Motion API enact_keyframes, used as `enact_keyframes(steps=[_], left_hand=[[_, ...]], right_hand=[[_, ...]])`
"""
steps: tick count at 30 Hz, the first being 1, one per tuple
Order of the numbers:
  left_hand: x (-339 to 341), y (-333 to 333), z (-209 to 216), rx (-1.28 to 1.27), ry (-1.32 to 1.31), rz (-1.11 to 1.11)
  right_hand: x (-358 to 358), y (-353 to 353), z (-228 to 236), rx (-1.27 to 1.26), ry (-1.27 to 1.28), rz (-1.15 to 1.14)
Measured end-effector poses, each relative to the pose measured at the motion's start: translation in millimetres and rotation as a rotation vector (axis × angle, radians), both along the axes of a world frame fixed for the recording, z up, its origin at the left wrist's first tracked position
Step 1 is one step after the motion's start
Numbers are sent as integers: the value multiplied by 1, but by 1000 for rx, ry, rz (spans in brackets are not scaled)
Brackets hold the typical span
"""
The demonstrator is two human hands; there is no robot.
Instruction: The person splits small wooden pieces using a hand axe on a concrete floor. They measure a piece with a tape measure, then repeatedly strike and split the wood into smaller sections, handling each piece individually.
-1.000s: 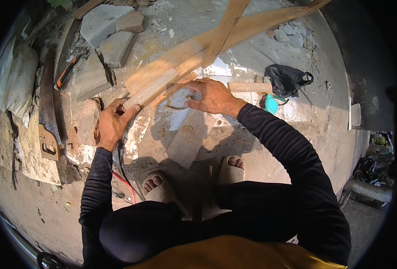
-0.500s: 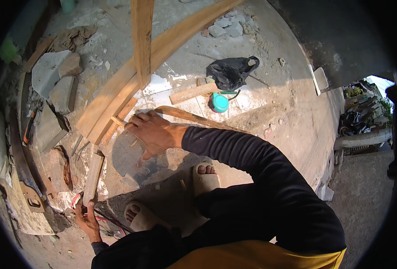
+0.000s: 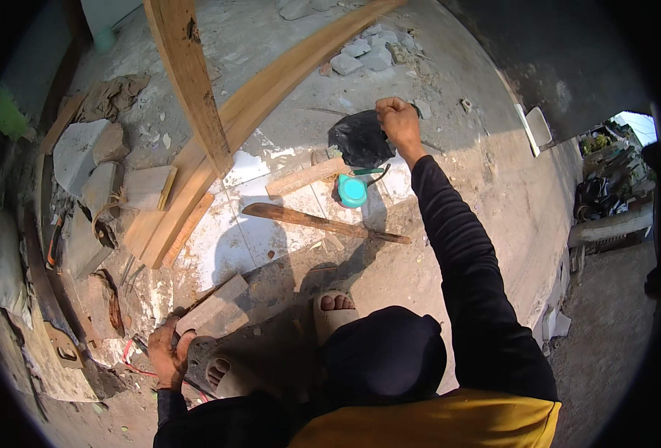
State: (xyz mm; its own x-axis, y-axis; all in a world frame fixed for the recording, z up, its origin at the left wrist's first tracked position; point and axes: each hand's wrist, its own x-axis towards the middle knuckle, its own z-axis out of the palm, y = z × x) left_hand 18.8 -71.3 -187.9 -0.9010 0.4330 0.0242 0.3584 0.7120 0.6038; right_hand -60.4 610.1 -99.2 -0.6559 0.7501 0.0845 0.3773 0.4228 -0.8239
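Note:
My left hand [image 3: 167,354], low at the left, has its fingers round the near end of a short wooden block [image 3: 217,305], which points away and to the right. With my right arm stretched forward, my right hand [image 3: 400,125] is closed on the right edge of a black plastic bag [image 3: 359,140]. Its fingertips are partly hidden. Just nearer than the bag lie a turquoise tape measure [image 3: 352,192] and a short wood offcut [image 3: 308,177]. A longer, thin wood strip [image 3: 323,222] lies on the floor between my hands.
Long wooden beams [image 3: 270,86] cross the far left, one post [image 3: 188,82] rising from them. Another wood block [image 3: 148,187] rests by broken stones [image 3: 76,158]. A handsaw [image 3: 63,345] and an orange-handled tool [image 3: 54,243] lie far left. Rubble [image 3: 364,56] sits behind the bag.
My right hand has left the beam ends and reached far right to the bag. My left hand has swung its block rightward. A second wood block now shows by the stones.

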Motion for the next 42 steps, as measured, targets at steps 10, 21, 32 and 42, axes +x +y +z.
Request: enact_keyframes(steps=[10,21,32,42], left_hand=[[-27,34,-3,-212,8,-86],[-30,8,-2,-354,22,3],[-17,-7,-3,-207,130,60],[40,-34,-8,-27,286,177]], right_hand=[[8,119,-98,529,-720,216],[39,164,-107,806,-435,388],[48,242,-156,375,42,591],[40,181,-55,392,192,107]])
